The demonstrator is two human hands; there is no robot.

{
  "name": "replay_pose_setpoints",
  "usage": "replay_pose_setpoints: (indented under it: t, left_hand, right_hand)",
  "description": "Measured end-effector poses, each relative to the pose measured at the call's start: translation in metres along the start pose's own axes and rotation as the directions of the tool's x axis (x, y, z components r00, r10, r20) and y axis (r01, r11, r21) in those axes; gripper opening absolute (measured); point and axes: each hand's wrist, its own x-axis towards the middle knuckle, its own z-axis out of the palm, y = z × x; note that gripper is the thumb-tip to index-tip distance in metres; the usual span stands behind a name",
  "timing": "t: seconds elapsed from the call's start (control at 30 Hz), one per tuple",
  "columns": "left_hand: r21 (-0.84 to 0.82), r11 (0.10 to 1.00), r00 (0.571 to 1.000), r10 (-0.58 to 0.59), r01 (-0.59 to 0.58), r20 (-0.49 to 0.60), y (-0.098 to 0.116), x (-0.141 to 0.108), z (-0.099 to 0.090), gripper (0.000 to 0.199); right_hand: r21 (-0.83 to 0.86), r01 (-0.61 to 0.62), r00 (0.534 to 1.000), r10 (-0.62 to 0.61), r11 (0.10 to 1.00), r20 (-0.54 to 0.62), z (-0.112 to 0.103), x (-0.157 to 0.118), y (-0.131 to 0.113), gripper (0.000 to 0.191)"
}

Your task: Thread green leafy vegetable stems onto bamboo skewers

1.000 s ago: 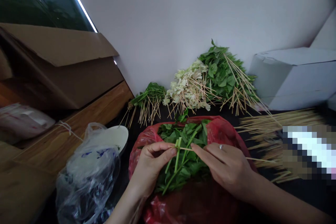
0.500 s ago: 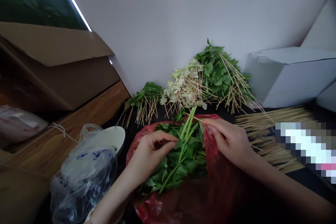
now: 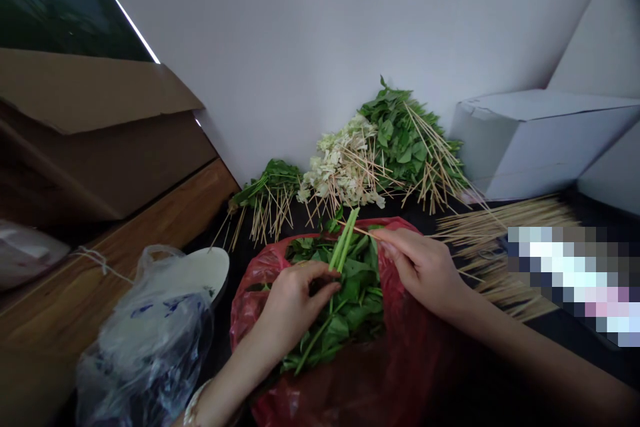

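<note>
My left hand (image 3: 303, 297) is closed, thumb and fingers pinching pale green stems (image 3: 345, 240) above a red plastic bag (image 3: 260, 267). Loose leafy greens (image 3: 353, 280) fill the bag. My right hand (image 3: 420, 267) grips a thin wooden skewer (image 3: 361, 231), whose front end points left at the stems and seems to meet them; whether it pierces them I cannot tell. Behind the bag lie skewered greens (image 3: 413, 140), skewered pale cabbage-like leaves (image 3: 345, 160) and a smaller bunch of skewered greens (image 3: 275, 180).
Bare skewers (image 3: 505, 233) lie spread at the right, beside a pixelated patch. A white box (image 3: 560, 140) stands behind them. On the left are a white bowl (image 3: 217, 267), a clear plastic bag (image 3: 150, 340) and a cardboard box (image 3: 100, 153). A pale wall (image 3: 300, 47) closes off the back.
My left fingers have closed on the stems, where a gap showed before. The skewer in my right hand is still level with the stems. The whole view has shifted slightly.
</note>
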Motion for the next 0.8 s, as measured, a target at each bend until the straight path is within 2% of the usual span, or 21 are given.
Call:
replay_pose_setpoints:
  t: [0.07,0.13,0.23,0.3,0.43,0.57,0.67,0.8]
  left_hand:
    - [-0.180,0.979,0.989,-0.117,0.098,-0.096,0.001,0.001,-0.002,0.004]
    - [-0.365,0.916,0.966,-0.226,0.165,-0.129,0.002,0.002,-0.005,0.017]
    - [-0.558,0.798,0.946,-0.318,0.227,-0.069,0.005,0.000,-0.010,0.045]
    - [-0.622,0.743,0.938,-0.345,0.246,-0.041,0.007,-0.003,-0.010,0.050]
    - [-0.698,0.670,0.928,-0.371,0.252,-0.021,0.010,-0.009,-0.008,0.047]
    - [-0.722,0.635,0.923,-0.384,0.277,0.016,0.014,-0.012,-0.007,0.047]
    - [-0.718,0.637,0.920,-0.392,0.281,0.013,0.012,-0.011,-0.007,0.044]
    - [-0.672,0.701,0.927,-0.372,0.240,-0.057,0.006,-0.009,-0.006,0.033]
  right_hand:
    - [0.004,-0.001,1.000,0.001,1.000,-0.009,-0.001,0.000,-0.002,0.029]
    - [0.007,0.014,1.000,-0.014,1.000,-0.016,-0.002,0.000,-0.004,0.030]
    - [0.014,0.068,0.998,-0.068,0.998,0.005,-0.002,-0.002,-0.007,0.033]
    - [-0.021,0.114,0.993,-0.113,0.993,0.039,-0.002,-0.004,-0.010,0.034]
    - [-0.133,0.222,0.973,-0.212,0.966,0.090,0.000,-0.007,-0.015,0.032]
    - [-0.154,0.237,0.970,-0.224,0.959,0.094,0.000,-0.007,-0.016,0.032]
    - [-0.161,0.229,0.972,-0.216,0.960,0.091,0.000,-0.006,-0.016,0.032]
    - [-0.144,0.225,0.972,-0.213,0.964,0.097,0.000,-0.006,-0.017,0.032]
